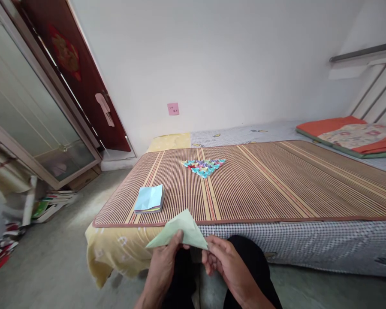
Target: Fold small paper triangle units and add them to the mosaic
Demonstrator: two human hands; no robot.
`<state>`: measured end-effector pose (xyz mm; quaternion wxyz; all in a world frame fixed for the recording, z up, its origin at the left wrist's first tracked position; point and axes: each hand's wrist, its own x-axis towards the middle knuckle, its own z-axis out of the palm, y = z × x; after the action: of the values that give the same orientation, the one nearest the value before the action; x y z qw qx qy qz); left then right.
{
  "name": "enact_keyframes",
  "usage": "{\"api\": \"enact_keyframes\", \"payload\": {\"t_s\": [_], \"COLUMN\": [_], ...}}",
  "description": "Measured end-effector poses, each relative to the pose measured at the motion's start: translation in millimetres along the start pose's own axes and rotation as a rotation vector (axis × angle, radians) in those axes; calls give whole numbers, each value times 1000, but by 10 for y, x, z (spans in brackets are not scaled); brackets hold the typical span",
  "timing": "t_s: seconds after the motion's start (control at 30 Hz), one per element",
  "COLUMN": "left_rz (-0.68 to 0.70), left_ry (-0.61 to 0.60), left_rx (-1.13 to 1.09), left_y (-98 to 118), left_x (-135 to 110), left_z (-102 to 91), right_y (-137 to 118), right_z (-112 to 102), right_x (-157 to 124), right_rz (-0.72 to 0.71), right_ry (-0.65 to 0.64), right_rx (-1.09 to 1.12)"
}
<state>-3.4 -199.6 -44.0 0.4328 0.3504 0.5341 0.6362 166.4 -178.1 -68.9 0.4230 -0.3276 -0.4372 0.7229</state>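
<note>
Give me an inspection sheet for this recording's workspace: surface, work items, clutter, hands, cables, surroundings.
Surface: brown-and-beige striped mat on a bed draped in yellow cloth and gray checked cloth.
Work items: pale green folded paper in hand; light-blue-topped square paper stack and multicoloured folded-paper triangle on the mat.
Clutter: books or papers piled on the gray floor, left.
Hands: left hand grips the green paper's lower edge; right hand pinches its right corner.
Cables: nothing seen.
Surroundings: white wall, pink square note, dark red door.
</note>
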Motion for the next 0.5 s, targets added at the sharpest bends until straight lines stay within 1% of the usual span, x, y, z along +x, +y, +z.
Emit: {"api": "enact_keyframes", "payload": {"t_s": [0.1,0.17,0.23,0.33,0.43,0.5], "left_rz": [-47,-80,-94,-95,-87,-83], "left_ry": [-23,-9,1,-17,-15,-2], "left_rx": [-140,-206,-213,-199,-200,-160], "left_y": [32,57,82,110,132,157], "left_x": [-11,-25,-37,-25,58,158], "left_z": [66,101,122,150,213,285], "right_y": [-24,-43,-61,-84,-111,-159], "right_z": [-14,-27,-39,-54,-75,-98], "right_x": [15,36,58,92,153,225], "right_rz": [-99,-147,-187,-238,-284,-361], "right_ry": [32,36,43,70,104,145], "right_rx": [-166,-280,-356,-427,-497,-519]}}
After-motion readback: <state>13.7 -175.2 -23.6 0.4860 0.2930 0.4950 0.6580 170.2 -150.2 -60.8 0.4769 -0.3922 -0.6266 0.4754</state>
